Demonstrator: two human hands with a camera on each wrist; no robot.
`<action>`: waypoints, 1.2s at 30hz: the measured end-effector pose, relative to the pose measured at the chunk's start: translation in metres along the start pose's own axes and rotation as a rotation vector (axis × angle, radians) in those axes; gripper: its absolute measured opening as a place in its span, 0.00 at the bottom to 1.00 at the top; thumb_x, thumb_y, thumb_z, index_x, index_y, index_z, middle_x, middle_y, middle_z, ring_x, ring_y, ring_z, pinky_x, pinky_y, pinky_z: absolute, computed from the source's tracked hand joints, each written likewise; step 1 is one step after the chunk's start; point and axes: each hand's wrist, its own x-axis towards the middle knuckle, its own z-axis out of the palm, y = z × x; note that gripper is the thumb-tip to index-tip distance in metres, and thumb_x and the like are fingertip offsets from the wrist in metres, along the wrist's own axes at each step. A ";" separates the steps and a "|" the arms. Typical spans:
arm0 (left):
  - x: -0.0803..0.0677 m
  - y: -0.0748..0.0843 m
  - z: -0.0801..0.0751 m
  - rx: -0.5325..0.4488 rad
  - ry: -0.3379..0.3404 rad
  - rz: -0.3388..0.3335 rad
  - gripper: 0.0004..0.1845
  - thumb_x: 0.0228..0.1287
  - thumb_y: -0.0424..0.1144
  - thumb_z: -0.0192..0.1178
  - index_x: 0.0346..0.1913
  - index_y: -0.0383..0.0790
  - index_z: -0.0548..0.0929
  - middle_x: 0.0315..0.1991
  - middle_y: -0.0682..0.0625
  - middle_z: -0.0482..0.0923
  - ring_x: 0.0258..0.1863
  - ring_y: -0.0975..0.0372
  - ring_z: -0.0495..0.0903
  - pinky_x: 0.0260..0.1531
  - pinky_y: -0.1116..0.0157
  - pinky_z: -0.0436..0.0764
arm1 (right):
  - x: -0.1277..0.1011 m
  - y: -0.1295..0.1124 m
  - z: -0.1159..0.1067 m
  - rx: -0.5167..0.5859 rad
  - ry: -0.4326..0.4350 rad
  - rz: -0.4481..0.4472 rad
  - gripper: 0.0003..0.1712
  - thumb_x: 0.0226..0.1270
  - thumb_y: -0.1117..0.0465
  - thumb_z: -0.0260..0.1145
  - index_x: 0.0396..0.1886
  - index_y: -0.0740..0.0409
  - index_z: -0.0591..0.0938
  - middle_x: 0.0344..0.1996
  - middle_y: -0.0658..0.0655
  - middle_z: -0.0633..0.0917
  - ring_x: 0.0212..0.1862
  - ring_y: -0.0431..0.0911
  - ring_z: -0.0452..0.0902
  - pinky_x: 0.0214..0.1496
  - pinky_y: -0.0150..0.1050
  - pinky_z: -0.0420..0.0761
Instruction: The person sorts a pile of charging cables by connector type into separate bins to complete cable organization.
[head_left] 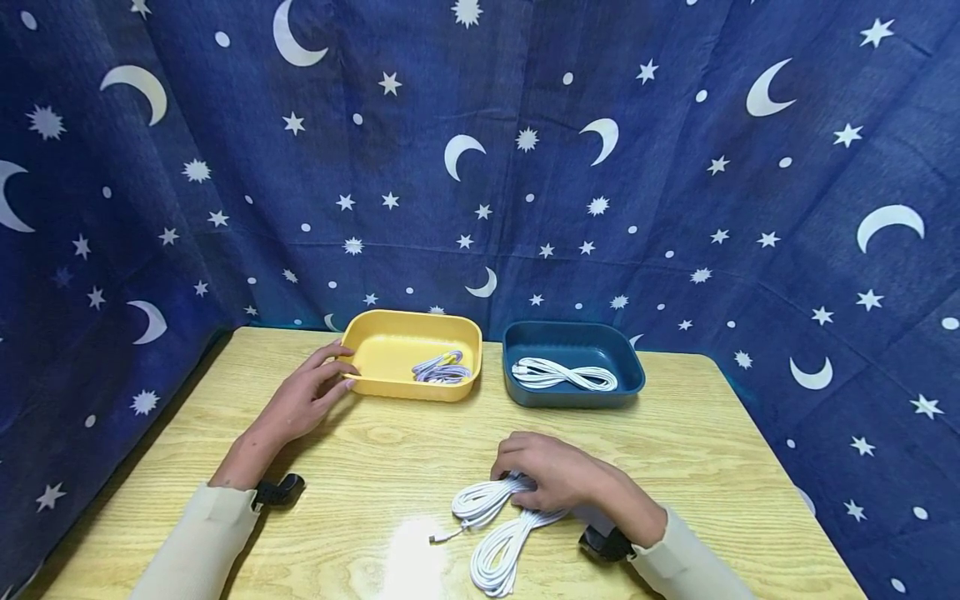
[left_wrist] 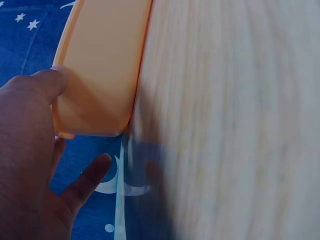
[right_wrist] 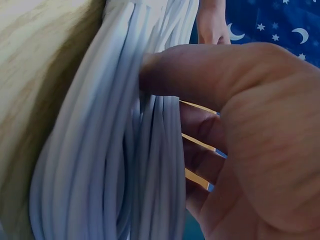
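My right hand grips a bundled white charging cable on the wooden table, its thumb pressed against the strands in the right wrist view. Two fat loops of the cable spread out from under the hand, and a small dark-tipped plug sticks out to the left. Over the left end of a yellow bin, my left hand holds the rim between thumb and fingers. Inside that bin, at its right end, lies a small purple cable bundle with yellow bits.
To the right of the yellow bin stands a dark blue bin, holding a white cable looped in a figure eight. Behind and beside the wooden table hangs a blue curtain with moons and stars.
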 end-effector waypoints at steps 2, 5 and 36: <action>0.000 0.000 0.000 -0.001 -0.002 -0.001 0.07 0.79 0.41 0.64 0.52 0.46 0.88 0.71 0.47 0.72 0.77 0.45 0.66 0.71 0.38 0.70 | 0.001 0.000 0.001 -0.001 0.010 -0.003 0.14 0.65 0.61 0.76 0.49 0.47 0.87 0.44 0.42 0.84 0.49 0.35 0.78 0.57 0.35 0.81; 0.000 0.000 0.000 -0.003 -0.005 -0.007 0.07 0.79 0.42 0.64 0.52 0.46 0.88 0.72 0.47 0.72 0.77 0.45 0.65 0.71 0.38 0.69 | 0.001 0.000 0.003 0.007 0.019 0.015 0.13 0.65 0.61 0.75 0.48 0.47 0.87 0.43 0.41 0.84 0.48 0.34 0.77 0.56 0.34 0.81; 0.000 0.000 -0.001 -0.009 -0.011 -0.018 0.08 0.79 0.43 0.64 0.52 0.46 0.87 0.72 0.47 0.71 0.77 0.45 0.65 0.72 0.37 0.67 | -0.009 0.000 -0.018 -0.040 0.121 0.050 0.13 0.64 0.62 0.76 0.48 0.47 0.89 0.42 0.41 0.84 0.44 0.34 0.77 0.50 0.35 0.82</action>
